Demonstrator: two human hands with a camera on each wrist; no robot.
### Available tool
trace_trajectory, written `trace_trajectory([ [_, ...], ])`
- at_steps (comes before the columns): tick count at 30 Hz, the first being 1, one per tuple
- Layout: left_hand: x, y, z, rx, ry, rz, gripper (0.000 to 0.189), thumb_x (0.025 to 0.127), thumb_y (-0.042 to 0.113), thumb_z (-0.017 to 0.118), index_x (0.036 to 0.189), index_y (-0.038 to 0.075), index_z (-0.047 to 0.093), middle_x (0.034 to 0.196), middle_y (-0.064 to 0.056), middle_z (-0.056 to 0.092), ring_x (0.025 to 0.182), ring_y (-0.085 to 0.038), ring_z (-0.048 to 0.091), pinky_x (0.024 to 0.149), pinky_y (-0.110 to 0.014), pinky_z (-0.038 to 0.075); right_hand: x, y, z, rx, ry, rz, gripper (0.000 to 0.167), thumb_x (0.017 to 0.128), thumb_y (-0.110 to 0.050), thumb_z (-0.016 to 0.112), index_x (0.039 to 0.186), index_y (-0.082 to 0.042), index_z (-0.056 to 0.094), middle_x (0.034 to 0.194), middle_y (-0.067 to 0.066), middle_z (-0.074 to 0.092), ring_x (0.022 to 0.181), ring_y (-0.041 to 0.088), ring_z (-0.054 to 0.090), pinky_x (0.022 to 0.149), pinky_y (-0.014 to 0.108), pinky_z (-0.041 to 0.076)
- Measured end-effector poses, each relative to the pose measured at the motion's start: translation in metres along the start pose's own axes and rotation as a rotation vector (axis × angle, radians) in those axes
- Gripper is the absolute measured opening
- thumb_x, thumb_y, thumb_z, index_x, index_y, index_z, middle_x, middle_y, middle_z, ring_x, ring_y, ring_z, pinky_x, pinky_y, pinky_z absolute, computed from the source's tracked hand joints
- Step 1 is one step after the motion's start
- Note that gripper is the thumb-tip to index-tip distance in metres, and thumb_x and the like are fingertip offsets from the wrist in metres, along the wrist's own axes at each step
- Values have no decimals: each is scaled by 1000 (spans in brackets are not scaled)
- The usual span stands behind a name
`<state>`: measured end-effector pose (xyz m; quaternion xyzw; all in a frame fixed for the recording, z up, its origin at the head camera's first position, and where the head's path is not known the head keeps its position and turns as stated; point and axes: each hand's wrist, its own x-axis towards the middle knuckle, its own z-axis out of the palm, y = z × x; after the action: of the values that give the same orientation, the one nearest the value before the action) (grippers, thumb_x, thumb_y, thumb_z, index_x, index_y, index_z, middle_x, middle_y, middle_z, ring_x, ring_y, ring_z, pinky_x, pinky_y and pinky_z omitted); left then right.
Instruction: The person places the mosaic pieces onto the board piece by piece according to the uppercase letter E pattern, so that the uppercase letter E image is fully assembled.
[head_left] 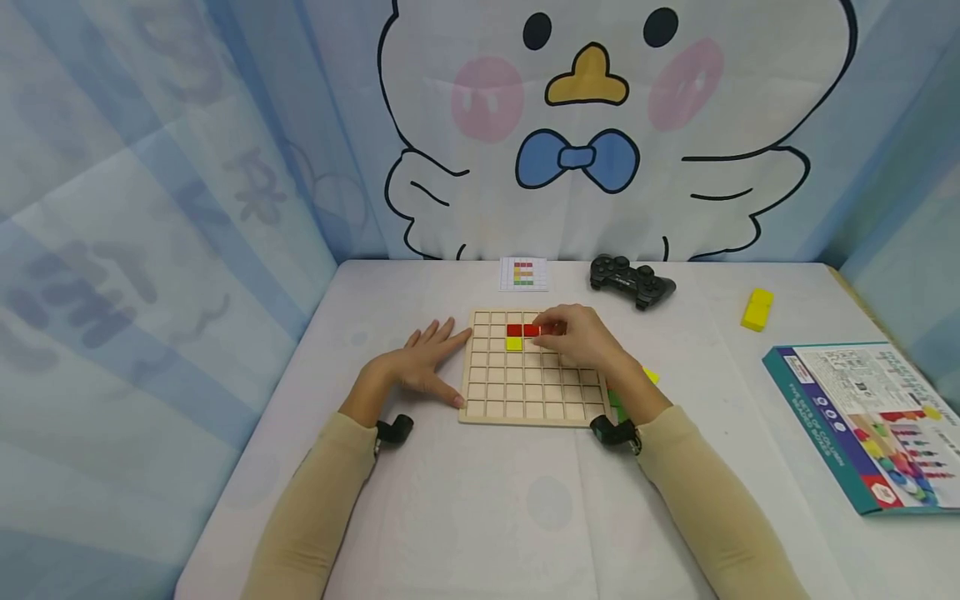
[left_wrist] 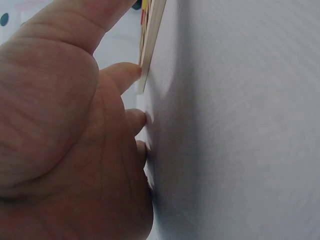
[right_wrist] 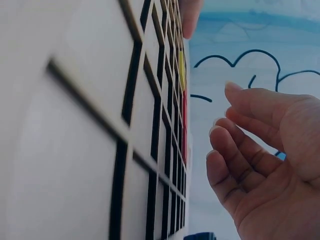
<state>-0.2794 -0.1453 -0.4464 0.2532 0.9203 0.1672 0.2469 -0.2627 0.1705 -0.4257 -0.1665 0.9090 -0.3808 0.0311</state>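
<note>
A person's two bare hands work at a wooden grid board (head_left: 497,375) lying flat on a white surface (head_left: 480,508), at the centre of the frame. Near the top of the grid, two red tiles (head_left: 513,331) sit side by side in neighbouring cells, with a yellow tile (head_left: 513,344) directly below the left one.

The left hand (head_left: 420,364) is spread at the board's left side, forefinger and thumb touching its edge, seemingly steadying it. The right hand (head_left: 581,337) hovers over the upper grid beside the red tiles; in the right wrist view its fingers are loosely bent, thumb apart, with nothing visible between them.

Green pieces (head_left: 617,406) and a yellow piece (head_left: 651,376) lie partly hidden behind the right forearm. A small card (head_left: 523,274) printed with coloured blocks lies above the board, beside a black game controller (head_left: 632,282).

The step in hand looks like laying tiles in rows, perhaps following the card; the next move probably calls for picking up another piece.
</note>
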Motion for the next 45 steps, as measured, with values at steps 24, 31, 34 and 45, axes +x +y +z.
trace_trajectory([
  [24,0,2,0,11,-2,3,129,73,67,85,169,29,6,175,-10,-14,161,-33,-20,129,-57,-12,-36,48,-58,-82,-52,32,34,95,-21,77,126,-6,74,107,9,70,95,26,57,76,34,50],
  [31,-1,2,-1,10,1,12,129,74,66,85,169,28,6,175,-10,-15,161,-33,-20,128,-58,-11,-39,56,-72,-86,-125,46,28,94,-16,78,120,-6,76,100,7,71,86,24,56,69,29,48],
  [34,0,1,0,12,4,12,129,74,66,85,169,28,6,175,-9,-15,161,-33,-20,128,-58,-11,-40,58,-77,-72,-171,86,25,93,-15,78,116,-6,78,99,7,71,87,24,56,71,29,49],
  [45,0,-1,0,8,6,16,129,74,66,85,169,28,6,175,-9,-14,161,-33,-19,129,-58,-11,-40,64,-79,-60,-309,171,18,90,-17,82,105,-7,78,89,5,69,81,20,58,69,28,49],
])
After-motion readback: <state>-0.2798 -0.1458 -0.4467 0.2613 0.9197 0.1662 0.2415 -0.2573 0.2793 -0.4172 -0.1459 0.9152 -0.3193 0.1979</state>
